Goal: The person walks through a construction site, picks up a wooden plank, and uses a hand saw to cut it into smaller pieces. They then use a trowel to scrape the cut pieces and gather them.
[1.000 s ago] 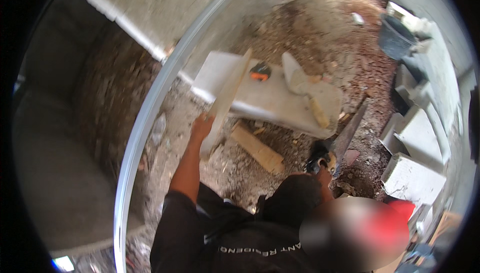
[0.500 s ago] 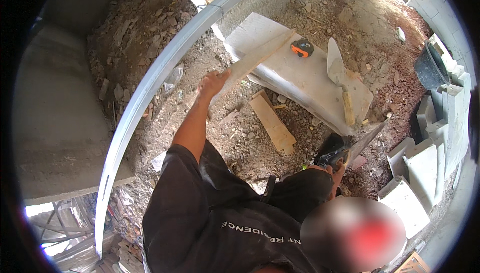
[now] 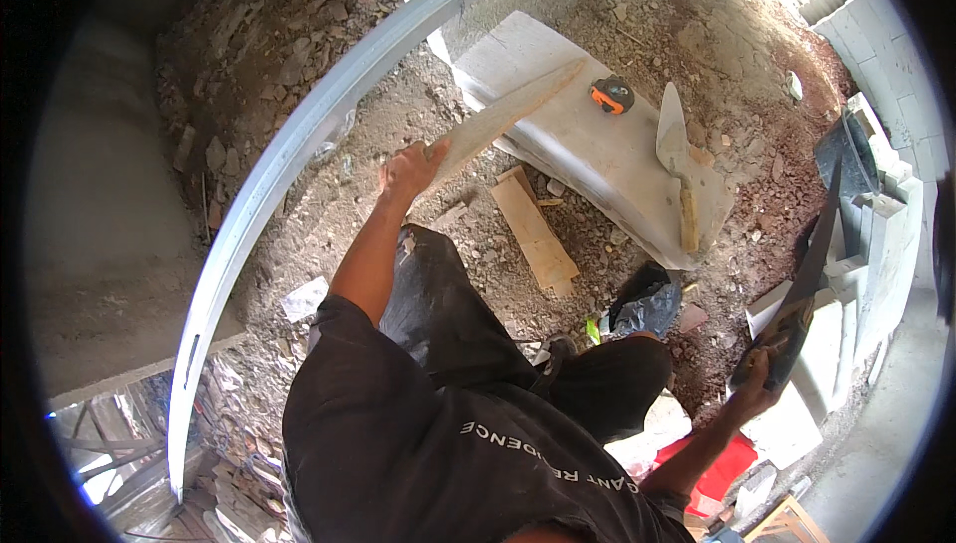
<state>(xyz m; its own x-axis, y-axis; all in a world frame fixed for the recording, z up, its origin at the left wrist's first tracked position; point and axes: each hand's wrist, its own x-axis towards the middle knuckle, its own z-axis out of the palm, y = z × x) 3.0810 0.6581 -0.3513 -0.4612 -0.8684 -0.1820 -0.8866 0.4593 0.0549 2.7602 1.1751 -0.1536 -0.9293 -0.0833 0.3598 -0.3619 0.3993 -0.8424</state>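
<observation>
My left hand [image 3: 408, 170] is closed around the near end of a wooden board [image 3: 508, 113]. The board's far end rests on a large pale block [image 3: 578, 159] lying on the ground. Out to the right, my right hand [image 3: 754, 384] grips the dark handle of a handsaw [image 3: 821, 234], its blade pointing up and away, apart from the board. On the block lie an orange and black tape measure [image 3: 611, 95] and a trowel [image 3: 673, 135] with a wooden handle. A short wooden offcut [image 3: 538, 234] lies on the dirt in front of the block.
A long metal channel [image 3: 289, 154] curves across the left side. Light blocks [image 3: 884, 254] are stacked at the right by a dark bucket [image 3: 844, 156]. A black plastic bag [image 3: 642, 304] and a red item [image 3: 722, 468] lie near me. Rubble [image 3: 269, 65] covers the ground.
My right hand has swung the handsaw outward to the right, away from the block's near corner. My left hand has shifted slightly left, still on the board.
</observation>
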